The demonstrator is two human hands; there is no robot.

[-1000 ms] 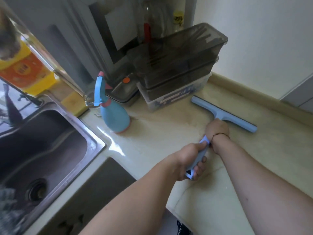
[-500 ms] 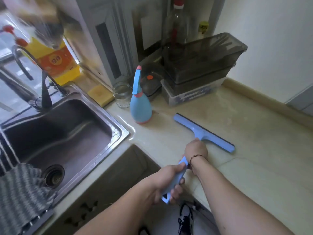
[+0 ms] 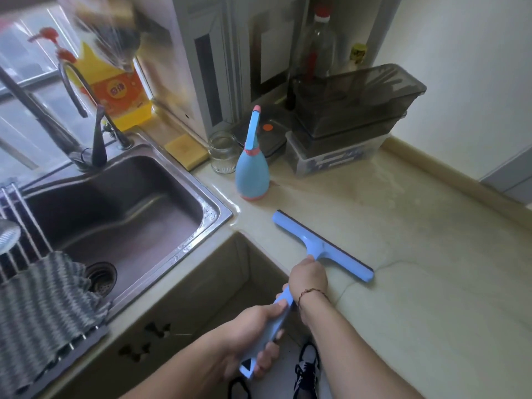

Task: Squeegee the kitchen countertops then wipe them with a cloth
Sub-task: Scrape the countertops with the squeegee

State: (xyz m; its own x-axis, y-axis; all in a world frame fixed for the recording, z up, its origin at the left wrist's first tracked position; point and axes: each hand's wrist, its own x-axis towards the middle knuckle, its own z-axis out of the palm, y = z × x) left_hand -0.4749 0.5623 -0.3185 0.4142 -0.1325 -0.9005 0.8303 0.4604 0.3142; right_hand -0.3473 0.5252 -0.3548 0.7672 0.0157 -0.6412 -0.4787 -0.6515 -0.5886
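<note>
A light blue squeegee (image 3: 319, 244) lies with its blade flat on the beige stone countertop (image 3: 431, 269), close to the counter's front edge. My right hand (image 3: 308, 276) grips the upper part of its handle, just below the blade head. My left hand (image 3: 253, 329) grips the handle's lower end, out past the counter edge. A grey striped cloth (image 3: 40, 306) hangs over a rack at the sink's near left corner.
A blue spray bottle (image 3: 252, 171) stands behind the blade, beside a glass jar (image 3: 223, 152) and a yellow sponge (image 3: 185, 149). Stacked dark plastic boxes (image 3: 351, 116) fill the back corner. The steel sink (image 3: 115, 214) lies to the left, with a tap and a yellow detergent bottle behind it.
The squeegee has been pulled across the counter from near the back boxes to the front edge, both hands keeping hold of it. The view has swung left, showing more sink.
</note>
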